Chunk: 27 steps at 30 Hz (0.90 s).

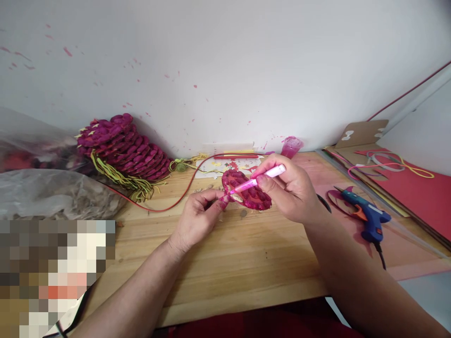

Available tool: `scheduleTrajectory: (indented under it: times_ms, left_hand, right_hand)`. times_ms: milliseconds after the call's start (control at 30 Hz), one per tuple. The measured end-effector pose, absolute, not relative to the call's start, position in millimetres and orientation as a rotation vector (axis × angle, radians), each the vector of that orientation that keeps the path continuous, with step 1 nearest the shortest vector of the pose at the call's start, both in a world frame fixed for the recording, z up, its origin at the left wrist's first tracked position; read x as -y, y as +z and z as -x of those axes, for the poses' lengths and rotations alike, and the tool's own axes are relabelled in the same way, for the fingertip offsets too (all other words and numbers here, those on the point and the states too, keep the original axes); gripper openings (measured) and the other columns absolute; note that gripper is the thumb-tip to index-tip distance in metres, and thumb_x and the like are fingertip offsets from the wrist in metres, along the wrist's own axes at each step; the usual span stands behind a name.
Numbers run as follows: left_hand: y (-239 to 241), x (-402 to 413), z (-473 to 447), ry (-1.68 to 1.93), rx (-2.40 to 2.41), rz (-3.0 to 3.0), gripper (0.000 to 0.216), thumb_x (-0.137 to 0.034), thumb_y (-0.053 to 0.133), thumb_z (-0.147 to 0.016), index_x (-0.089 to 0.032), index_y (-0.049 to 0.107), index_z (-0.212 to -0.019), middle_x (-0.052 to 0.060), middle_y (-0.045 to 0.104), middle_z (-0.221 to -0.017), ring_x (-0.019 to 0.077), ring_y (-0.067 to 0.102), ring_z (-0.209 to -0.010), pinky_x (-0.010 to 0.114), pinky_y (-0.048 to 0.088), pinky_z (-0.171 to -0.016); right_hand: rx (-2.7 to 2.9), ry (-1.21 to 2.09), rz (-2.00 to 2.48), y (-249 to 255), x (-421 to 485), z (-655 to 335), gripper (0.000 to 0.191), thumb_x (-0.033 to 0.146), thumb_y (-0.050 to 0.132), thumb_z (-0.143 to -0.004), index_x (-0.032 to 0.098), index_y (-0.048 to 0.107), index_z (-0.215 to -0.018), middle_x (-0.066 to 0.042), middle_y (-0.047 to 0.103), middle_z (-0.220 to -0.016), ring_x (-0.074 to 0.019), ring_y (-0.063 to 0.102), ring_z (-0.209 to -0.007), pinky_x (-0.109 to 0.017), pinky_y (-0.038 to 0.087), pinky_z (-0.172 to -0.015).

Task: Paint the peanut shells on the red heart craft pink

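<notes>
My left hand [197, 216] is closed, thumb and fingers pinching the left edge of a magenta, bumpy round piece [259, 199] just above the table. On its near left side lies a beige oval bit [238, 198], like a nutshell, paler than the rest. Between the thumb and fingers of my right hand [292, 195] is a white marker [275, 172] stained pink. Its pink tip points down-left and meets the piece's left edge beside my left fingertips; whether it touches the pale bit I cannot tell. Magenta stains show on my fingertips.
A leaning stack of magenta pieces [130, 148] with yellow-green strings stands back left beside plastic bags [52, 192]. A red cord [183, 199] crosses the wooden table [225, 263]. Small stars [230, 165] and a pink-stained cup [291, 146] sit behind; a blue glue gun [369, 216] lies right.
</notes>
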<state>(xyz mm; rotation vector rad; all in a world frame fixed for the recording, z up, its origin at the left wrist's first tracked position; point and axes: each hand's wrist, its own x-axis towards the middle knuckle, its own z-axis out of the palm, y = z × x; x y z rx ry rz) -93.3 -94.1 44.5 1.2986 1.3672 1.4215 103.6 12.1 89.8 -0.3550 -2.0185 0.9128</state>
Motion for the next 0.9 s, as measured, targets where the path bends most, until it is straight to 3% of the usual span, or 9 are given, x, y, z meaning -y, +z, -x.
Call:
scheduleTrajectory:
  times_ms: [233,367,600,900]
  left_hand:
    - [46.8,94.9,92.3,1.422,-1.359,-1.293,0.035,-0.049,0.073,-0.085,-0.016,0.072,-0.073,0.0,0.053,-0.064,0.0119,0.04,-0.059,0.027,0.033,-0.056]
    - [50.0,96.4,92.0,1.418,-1.332,-1.293,0.034,-0.049,0.075,-0.084,-0.015,0.076,-0.078,0.003,0.061,-0.069,0.0142,0.048,-0.065,0.028,0.038,-0.063]
    - [49.0,97.0,92.4,1.442,-1.298,-1.273,0.034,-0.049,0.075,-0.085,-0.015,0.078,-0.078,0.002,0.059,-0.068,0.0134,0.046,-0.066,0.027,0.037,-0.064]
    - [48.5,93.5,89.7,1.452,-1.309,-1.2,0.029,-0.045,0.079,-0.079,-0.015,0.079,-0.076,0.002,0.063,-0.066,0.0137,0.048,-0.065,0.027,0.038,-0.064]
  right_hand:
    - [2.04,0.907,0.346,91.7,-15.2,-105.7,0.01,0.032,0.062,-0.101,0.023,0.062,-0.098,0.003,0.056,-0.072,-0.0115,0.048,-0.059,-0.028,0.039,-0.056]
    - [2.017,0.886,0.36,94.3,-16.6,-106.6,0.009,0.032,0.062,-0.1,0.024,0.063,-0.098,0.002,0.058,-0.074,-0.0129,0.051,-0.061,-0.03,0.044,-0.061]
    - [2.02,0.898,0.32,94.9,-16.4,-105.8,0.008,0.03,0.062,-0.1,0.024,0.064,-0.097,-0.002,0.065,-0.088,-0.017,0.061,-0.08,-0.034,0.047,-0.074]
    - [2.023,0.912,0.317,94.3,-12.5,-106.3,0.008,0.031,0.063,-0.1,0.023,0.064,-0.097,-0.001,0.063,-0.085,-0.0149,0.057,-0.073,-0.031,0.043,-0.065]
